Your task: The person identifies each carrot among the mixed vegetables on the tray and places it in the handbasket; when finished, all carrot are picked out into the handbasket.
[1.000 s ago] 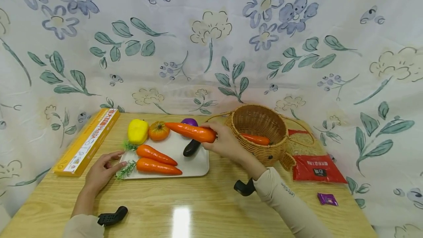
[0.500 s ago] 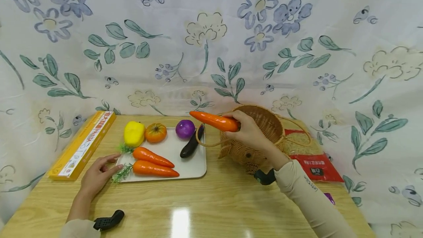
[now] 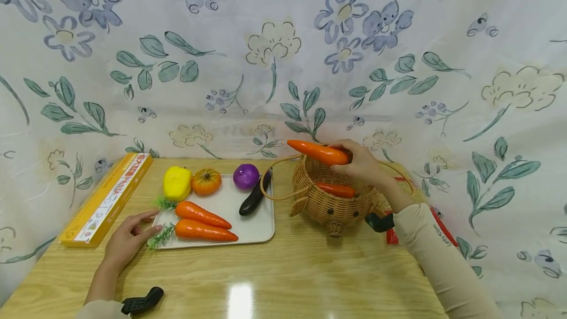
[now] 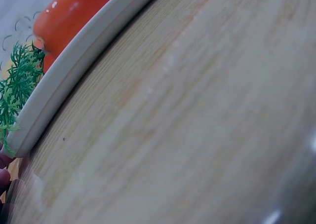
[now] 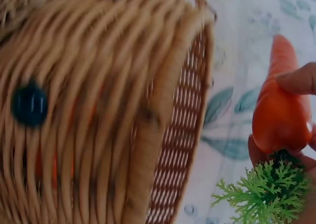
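My right hand pinches an orange carrot near its leafy end, above the mouth of a wicker basket with an animal face. The right wrist view shows the green leaves hanging beside thumb and fingers. Inside the basket lies another carrot. At the left end of a white tray, my left hand touches the rim with fingers relaxed. Two carrots lie on that tray with an eggplant, a purple round vegetable, a small pumpkin and a yellow pepper.
A long yellow pasta box lies left of the tray. Behind my right forearm a red packet is partly hidden. The basket's loop handle leans out over the tray's right end. A floral cloth hangs behind the table.
My right hand has carried the carrot rightward from above the tray to over the basket. The left hand stays at the tray's edge.
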Motion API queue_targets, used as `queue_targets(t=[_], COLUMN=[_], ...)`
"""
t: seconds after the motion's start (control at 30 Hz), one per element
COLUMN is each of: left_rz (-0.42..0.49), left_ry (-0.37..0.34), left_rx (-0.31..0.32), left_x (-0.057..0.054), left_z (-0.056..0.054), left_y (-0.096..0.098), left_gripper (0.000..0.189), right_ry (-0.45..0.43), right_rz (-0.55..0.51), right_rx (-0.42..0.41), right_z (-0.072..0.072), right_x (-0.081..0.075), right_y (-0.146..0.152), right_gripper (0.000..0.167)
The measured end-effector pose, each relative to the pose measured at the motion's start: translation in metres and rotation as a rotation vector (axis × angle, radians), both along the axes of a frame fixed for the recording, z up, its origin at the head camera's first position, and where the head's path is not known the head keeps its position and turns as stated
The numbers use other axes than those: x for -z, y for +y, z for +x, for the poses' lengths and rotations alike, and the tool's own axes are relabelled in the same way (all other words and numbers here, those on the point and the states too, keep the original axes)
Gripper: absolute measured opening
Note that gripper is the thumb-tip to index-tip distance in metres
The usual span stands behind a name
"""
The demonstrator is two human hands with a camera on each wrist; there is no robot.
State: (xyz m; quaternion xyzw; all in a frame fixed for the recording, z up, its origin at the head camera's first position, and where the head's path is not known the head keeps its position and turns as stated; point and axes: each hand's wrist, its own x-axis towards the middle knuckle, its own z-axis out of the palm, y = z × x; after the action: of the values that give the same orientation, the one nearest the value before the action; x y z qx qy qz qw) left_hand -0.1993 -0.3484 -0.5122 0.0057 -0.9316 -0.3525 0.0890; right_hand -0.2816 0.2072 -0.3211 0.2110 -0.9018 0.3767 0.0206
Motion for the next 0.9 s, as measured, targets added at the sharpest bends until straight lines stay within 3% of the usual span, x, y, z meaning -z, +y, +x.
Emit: queue_targets(t=[0.5, 0.9], left_rz=[0.007, -0.010], left_ry=[0.000, 0.003], left_rx=[-0.008, 0.001], left_x=[0.005, 0.003], left_z=[0.003, 0.001], left_y=[0.001, 0.002], left_gripper=[0.051, 0.051], right_ry=[-0.076, -0.142], right_rz=[0.112, 0.144], right_rx=[-0.027, -0.014], right_z=[-0.018, -0.022], right_x=[-0.002, -0.004], right_y=[0.040, 0.054], right_gripper=[0.045, 0.041])
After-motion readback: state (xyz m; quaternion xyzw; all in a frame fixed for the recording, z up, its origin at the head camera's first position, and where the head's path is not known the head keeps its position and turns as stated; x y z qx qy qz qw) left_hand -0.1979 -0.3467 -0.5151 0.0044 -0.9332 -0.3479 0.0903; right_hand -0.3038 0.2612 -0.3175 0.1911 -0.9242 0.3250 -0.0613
